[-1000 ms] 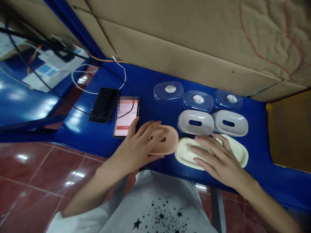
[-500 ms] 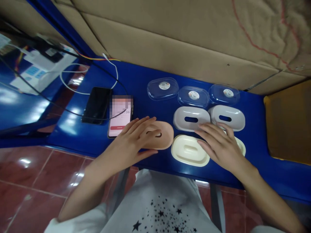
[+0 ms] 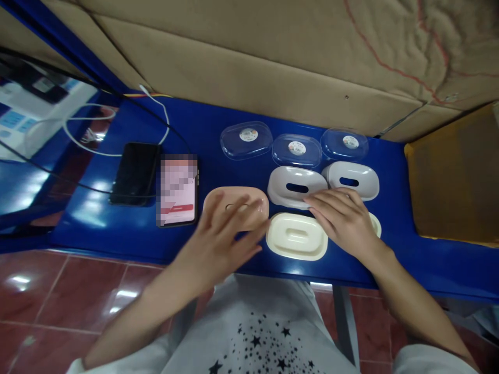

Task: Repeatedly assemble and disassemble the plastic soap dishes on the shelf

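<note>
My left hand (image 3: 220, 244) is over an oval peach-coloured plastic piece (image 3: 230, 196), its fingers spread and partly covering the slot in the middle. My right hand (image 3: 346, 218) holds nothing visible; its fingers stretch out toward the near rim of a pale grey oval dish (image 3: 277, 187) with a slot. Under that hand, a cream oval piece (image 3: 375, 226) is mostly hidden. Left of it lies another cream oval piece (image 3: 298, 251) with a raised middle ridge. A second pale grey slotted dish (image 3: 370, 184) sits beyond my right hand.
Along the back lie three clear plastic lids (image 3: 245, 148) with round stickers. To the left are a lit phone (image 3: 177, 195), a black phone (image 3: 135, 174) and cables. A brown taped box (image 3: 454, 182) stands right on the blue table (image 3: 397, 259). Cardboard (image 3: 249, 67) lines the back.
The view has shifted, so the table things appear further left. My left hand has drawn back slightly toward me with fingers more spread. My right hand stays over the cream piece, fingers closer together.
</note>
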Available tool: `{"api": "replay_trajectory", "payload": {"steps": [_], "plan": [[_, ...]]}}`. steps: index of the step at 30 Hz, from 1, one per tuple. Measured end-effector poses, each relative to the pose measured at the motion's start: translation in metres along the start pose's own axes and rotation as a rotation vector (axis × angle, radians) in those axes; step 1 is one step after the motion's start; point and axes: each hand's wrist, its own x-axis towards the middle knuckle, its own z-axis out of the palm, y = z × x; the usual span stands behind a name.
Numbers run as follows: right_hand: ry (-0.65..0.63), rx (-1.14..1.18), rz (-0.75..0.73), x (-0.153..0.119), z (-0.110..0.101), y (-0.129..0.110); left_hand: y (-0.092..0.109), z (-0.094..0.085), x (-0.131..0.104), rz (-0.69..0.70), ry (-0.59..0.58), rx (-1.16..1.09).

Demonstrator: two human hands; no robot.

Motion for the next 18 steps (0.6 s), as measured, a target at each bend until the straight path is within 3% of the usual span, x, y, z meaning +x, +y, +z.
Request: {"api": "replay_trajectory", "payload": {"steps": [3, 6, 10, 13, 18], "plan": [[-0.004, 0.081, 0.035, -0.004, -0.012, -0.013, 0.032, 0.019, 0.003, 0.122, 0.095, 0.043], [-0.021, 0.152, 0.073, -0.015, -0.025, -0.029, 0.047, 0.034, 0.008, 0.116, 0.159, 0.053], [-0.057, 0.170, 0.116, -0.032, -0.037, -0.047, 0.046, 0.038, 0.013, 0.109, 0.152, 0.068], [-0.107, 0.160, 0.123, -0.041, -0.037, -0.056, 0.043, 0.036, 0.015, 0.140, 0.082, 0.078], [-0.171, 0.134, 0.062, -0.055, -0.032, -0.052, 0.042, 0.037, 0.017, 0.154, 0.042, 0.068]]}}
